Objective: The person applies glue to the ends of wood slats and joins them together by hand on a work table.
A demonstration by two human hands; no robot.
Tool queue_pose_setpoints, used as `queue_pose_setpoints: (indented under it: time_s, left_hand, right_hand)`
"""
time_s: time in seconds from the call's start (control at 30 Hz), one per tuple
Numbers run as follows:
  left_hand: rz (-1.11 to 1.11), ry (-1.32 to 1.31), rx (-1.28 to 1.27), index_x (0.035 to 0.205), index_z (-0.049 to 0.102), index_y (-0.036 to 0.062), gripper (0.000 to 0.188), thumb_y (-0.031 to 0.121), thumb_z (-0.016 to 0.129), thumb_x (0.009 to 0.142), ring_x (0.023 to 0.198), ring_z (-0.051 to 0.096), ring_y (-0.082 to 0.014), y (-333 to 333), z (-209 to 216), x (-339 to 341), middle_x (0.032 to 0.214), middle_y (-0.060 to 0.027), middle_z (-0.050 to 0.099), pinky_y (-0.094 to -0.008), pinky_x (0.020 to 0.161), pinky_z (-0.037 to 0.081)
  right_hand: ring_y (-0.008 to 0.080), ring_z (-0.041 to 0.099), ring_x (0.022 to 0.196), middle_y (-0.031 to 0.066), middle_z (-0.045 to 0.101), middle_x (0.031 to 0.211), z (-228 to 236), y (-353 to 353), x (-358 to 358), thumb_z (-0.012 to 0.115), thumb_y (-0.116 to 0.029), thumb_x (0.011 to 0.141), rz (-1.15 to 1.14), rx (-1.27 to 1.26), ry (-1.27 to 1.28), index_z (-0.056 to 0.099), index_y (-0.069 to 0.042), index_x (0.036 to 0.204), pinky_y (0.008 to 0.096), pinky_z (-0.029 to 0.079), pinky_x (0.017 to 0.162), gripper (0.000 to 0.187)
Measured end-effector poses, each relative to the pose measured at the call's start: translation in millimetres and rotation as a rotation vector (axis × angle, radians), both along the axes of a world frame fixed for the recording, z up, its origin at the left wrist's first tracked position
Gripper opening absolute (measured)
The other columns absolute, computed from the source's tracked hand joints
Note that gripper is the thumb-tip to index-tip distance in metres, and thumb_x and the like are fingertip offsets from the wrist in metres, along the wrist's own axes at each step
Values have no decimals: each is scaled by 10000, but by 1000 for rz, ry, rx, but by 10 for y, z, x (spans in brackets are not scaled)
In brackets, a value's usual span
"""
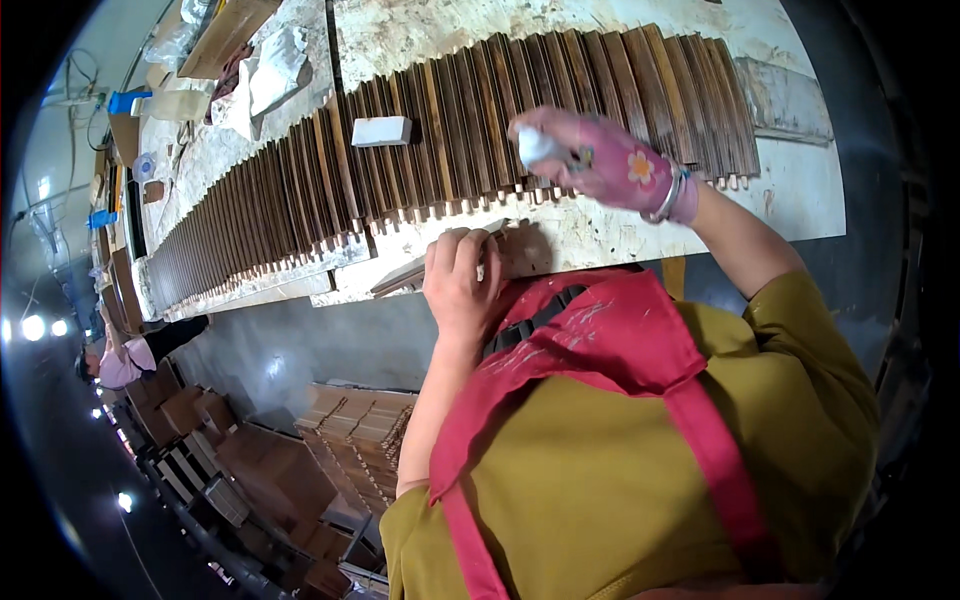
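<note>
My left hand (462,283) is bare and closed over a wooden strip (402,277) near the table's front edge. Part of that strip is hidden under my fingers. A pink glove with a flower on its back covers my right hand (600,160), raised over the row of strips. Its fingers are closed round a small white, rounded thing (541,147), whose kind I cannot make out. Dark brown wooden strips (480,125) lie side by side in a long curved row, their pale round pegs toward me. Across several of them rests a white rectangular block (381,131).
The row lies on a stained white table (440,35). A flat grey-white board (790,100) lies at the right end. White cloth (278,70) and plastic bags sit at the far left. Stacked boards (355,440) stand on the floor behind; another person (125,365) is at the far left.
</note>
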State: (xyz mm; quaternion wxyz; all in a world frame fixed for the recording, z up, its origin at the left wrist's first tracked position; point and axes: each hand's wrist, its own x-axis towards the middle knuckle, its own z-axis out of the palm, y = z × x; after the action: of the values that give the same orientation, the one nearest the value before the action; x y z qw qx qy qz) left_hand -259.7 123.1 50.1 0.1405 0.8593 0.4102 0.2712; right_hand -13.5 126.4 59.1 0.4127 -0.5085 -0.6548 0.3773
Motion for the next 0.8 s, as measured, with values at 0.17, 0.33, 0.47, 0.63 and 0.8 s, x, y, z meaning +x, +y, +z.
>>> queue_pose_setpoints:
  time_s: [0.17,0.33,0.47,0.63,0.8]
  left_hand:
    - [35,-115,-85,910,619,25,131,-15,657,791,752,593,-252,-84,-46,-75,871,-99,619,-336,676,482]
    - [43,-187,-114,938,609,2,113,-7,654,835,744,614,-190,-108,-85,-141,885,-100,632,-284,686,499]
    - [93,-272,-171,960,595,-19,89,8,632,883,765,609,-126,-121,-197,-197,911,-83,638,-255,723,509]
    - [138,-334,-215,944,602,-1,115,-21,645,839,746,618,-183,-89,-180,-154,879,-87,644,-285,702,508]
    - [172,-377,-229,928,606,14,136,-42,648,811,718,622,-211,-59,-220,-150,853,-91,644,-300,673,508]
  right_hand:
    - [298,678,885,153,601,1184,-123,-345,-162,580,-335,933,167,-142,-21,467,-69,1329,369,536,814,491]
    - [346,674,808,153,604,1225,-189,-462,-209,546,-341,941,194,-176,-71,410,-77,1365,406,537,756,517]
    - [376,654,745,164,682,988,-133,-440,-231,613,-204,884,277,-255,-201,401,-115,1361,459,520,705,529]
    - [355,651,719,120,697,987,-211,-410,-212,545,-111,825,313,-223,-205,398,-155,1369,435,510,669,566]
    - [341,639,699,140,686,1014,-42,-318,-251,558,-136,854,329,-278,-401,410,-169,1382,424,486,644,549]
